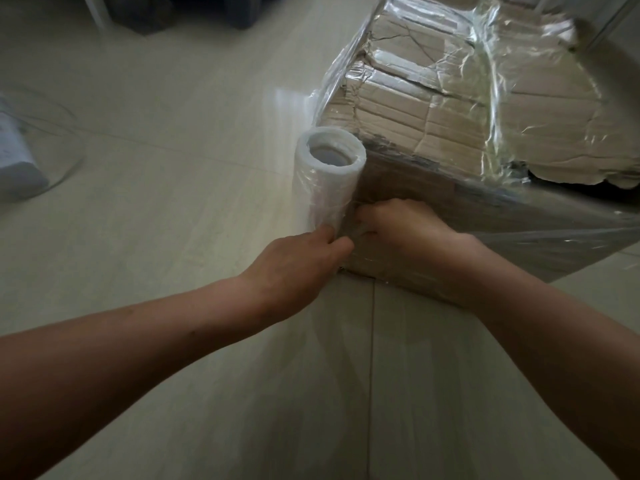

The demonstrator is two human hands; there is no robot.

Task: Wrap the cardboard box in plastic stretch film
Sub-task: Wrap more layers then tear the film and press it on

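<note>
Cardboard box [433, 109] sits on the floor [173, 133], torn and likely soft at its corners under clingy film [491, 81]. Left hand [294, 268] grips the upright stretch film roll [327, 181] low at the box's near corner, its stiff core probably the surest hold; right hand [398, 230] pinches the film beside it.

Pale glossy plank-pattern floor [156, 140], seams visible. Resting on it, right: torn brown cardboard box [433, 109] covered in clear plastic stretch film [491, 81]. White film roll [325, 181] upright at the box's near-left corner; floor contact hidden. Far left: white blocky object [17, 157], thin looped cable [69, 161]. Top edge: dark items [207, 12], unidentifiable.
</note>
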